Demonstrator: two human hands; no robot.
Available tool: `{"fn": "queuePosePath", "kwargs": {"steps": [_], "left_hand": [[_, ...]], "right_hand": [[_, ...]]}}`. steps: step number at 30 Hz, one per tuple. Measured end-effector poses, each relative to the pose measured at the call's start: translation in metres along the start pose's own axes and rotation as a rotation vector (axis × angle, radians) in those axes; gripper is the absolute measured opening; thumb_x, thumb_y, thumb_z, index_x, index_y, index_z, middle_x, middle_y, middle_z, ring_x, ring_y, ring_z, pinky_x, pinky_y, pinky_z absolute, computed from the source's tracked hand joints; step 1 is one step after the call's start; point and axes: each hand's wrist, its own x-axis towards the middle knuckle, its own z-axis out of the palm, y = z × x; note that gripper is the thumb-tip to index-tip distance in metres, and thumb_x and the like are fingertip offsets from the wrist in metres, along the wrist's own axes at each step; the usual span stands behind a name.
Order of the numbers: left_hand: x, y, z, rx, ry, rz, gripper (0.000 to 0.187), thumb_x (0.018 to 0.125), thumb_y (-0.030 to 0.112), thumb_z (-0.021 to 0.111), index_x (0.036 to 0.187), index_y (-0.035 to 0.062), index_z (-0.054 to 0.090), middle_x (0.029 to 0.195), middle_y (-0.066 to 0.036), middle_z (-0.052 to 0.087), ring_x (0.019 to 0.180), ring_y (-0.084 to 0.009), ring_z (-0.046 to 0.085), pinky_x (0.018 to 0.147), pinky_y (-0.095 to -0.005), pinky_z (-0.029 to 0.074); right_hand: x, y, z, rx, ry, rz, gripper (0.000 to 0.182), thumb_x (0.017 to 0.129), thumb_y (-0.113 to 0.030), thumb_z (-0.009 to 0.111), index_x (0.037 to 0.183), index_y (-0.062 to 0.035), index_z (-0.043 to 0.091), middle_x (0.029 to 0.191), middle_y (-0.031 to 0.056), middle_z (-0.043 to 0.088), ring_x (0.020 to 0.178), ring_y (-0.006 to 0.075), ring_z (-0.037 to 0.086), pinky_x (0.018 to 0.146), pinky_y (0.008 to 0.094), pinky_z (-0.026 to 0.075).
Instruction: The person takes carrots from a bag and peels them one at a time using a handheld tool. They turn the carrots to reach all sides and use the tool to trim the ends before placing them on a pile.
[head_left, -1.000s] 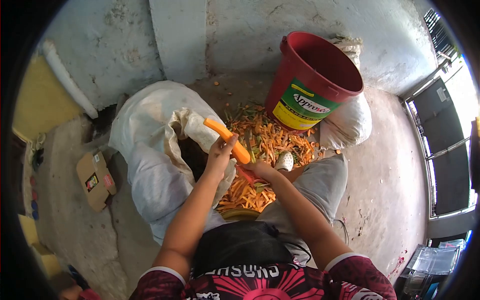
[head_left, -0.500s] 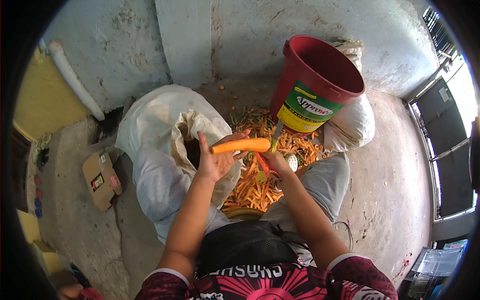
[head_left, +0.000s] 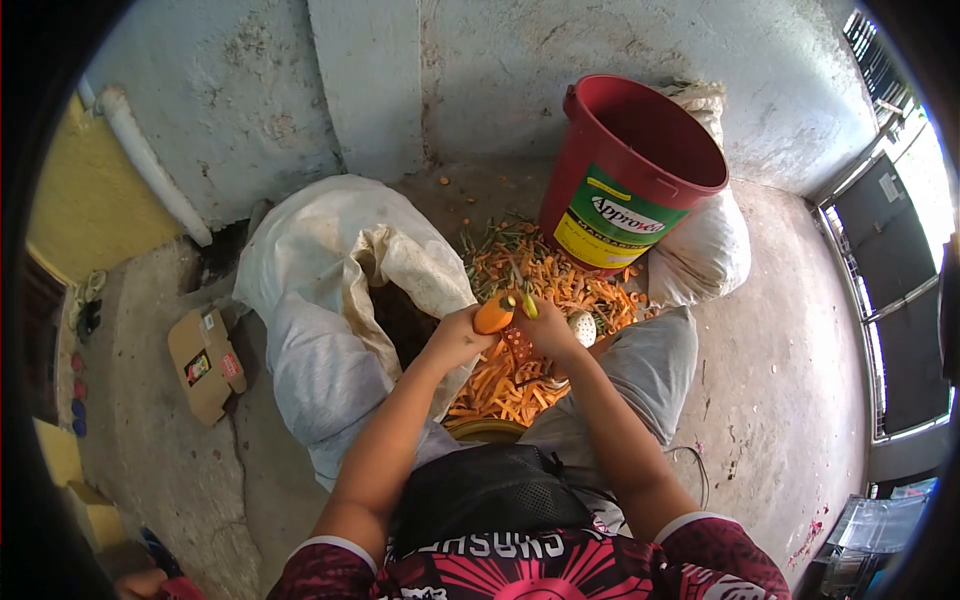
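A peeled carrot [head_left: 492, 316] is in my left hand [head_left: 460, 338], its cut end tipped up and toward the right. My left fingers are wrapped round it. My right hand [head_left: 545, 328] is closed on a small knife [head_left: 530, 306] with a yellow-green handle; its thin blade points up and away from me. Both hands are close together, the knife just right of the carrot's end. Below them lies a heap of orange carrot peelings [head_left: 505, 395], partly hidden by my hands. A red perforated piece [head_left: 517, 346] shows between my wrists.
A large maroon bucket [head_left: 640, 150] stands beyond the peelings, against a white sack [head_left: 705, 250]. An open whitish sack [head_left: 335, 225] leans by my left leg. A white perforated object [head_left: 582, 325] sits near my right knee. Cardboard [head_left: 205, 365] lies on the floor at left.
My left hand was open with the carrot lying across its palm; now its fingers are closed round the carrot, turned more upright. The knife has moved left and toward me.
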Motion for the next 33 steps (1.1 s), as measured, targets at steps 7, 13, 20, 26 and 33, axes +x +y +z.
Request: {"fn": "queuePosePath", "kwargs": {"steps": [7, 13, 20, 26, 33], "left_hand": [[0.006, 0.004, -0.011, 0.38, 0.21, -0.05, 0.023, 0.065, 0.02, 0.059, 0.076, -0.0004, 0.057, 0.067, -0.018, 0.058, 0.067, -0.0331, 0.057, 0.058, -0.0382, 0.045], [0.005, 0.012, -0.015, 0.386, 0.21, -0.026, 0.023, 0.064, 0.021, 0.06, 0.074, 0.0, 0.057, 0.065, -0.019, 0.057, 0.066, -0.0331, 0.057, 0.057, -0.0374, 0.046], [0.004, 0.008, -0.025, 0.197, 0.013, 0.081, 0.023, 0.062, 0.018, 0.061, 0.077, -0.0002, 0.058, 0.067, -0.018, 0.057, 0.065, -0.0333, 0.057, 0.058, -0.0364, 0.046], [0.007, 0.007, -0.019, 0.365, -0.02, 0.09, 0.025, 0.06, 0.016, 0.065, 0.079, 0.0013, 0.056, 0.067, -0.016, 0.058, 0.066, -0.0299, 0.058, 0.06, -0.0365, 0.046], [-0.009, 0.039, 0.011, 0.428, -0.085, 0.319, 0.029, 0.06, 0.017, 0.067, 0.083, 0.0059, 0.054, 0.069, -0.013, 0.058, 0.065, -0.0295, 0.057, 0.059, -0.036, 0.045]], "right_hand": [[-0.014, -0.005, 0.001, -0.335, 0.07, 0.0, 0.028, 0.077, -0.025, 0.053, 0.095, -0.004, 0.053, 0.081, 0.0178, 0.058, 0.078, 0.0324, 0.056, 0.068, 0.0389, 0.043], [-0.013, 0.001, 0.007, -0.383, 0.11, 0.003, 0.025, 0.075, -0.022, 0.052, 0.091, -0.0035, 0.055, 0.078, 0.0191, 0.058, 0.074, 0.0341, 0.057, 0.065, 0.0405, 0.044], [-0.007, 0.015, 0.01, -0.409, 0.112, -0.039, 0.021, 0.072, -0.017, 0.051, 0.086, -0.0024, 0.057, 0.072, 0.0215, 0.057, 0.071, 0.0365, 0.056, 0.063, 0.0428, 0.045], [-0.003, 0.024, 0.009, -0.418, 0.144, -0.023, 0.021, 0.071, -0.017, 0.052, 0.085, -0.0022, 0.057, 0.072, 0.0214, 0.058, 0.07, 0.0365, 0.056, 0.063, 0.0424, 0.044], [0.041, 0.147, 0.017, -0.189, 0.094, -0.166, 0.02, 0.071, -0.018, 0.055, 0.078, 0.0002, 0.058, 0.064, 0.0159, 0.057, 0.057, 0.0283, 0.054, 0.053, 0.0371, 0.043]]}}
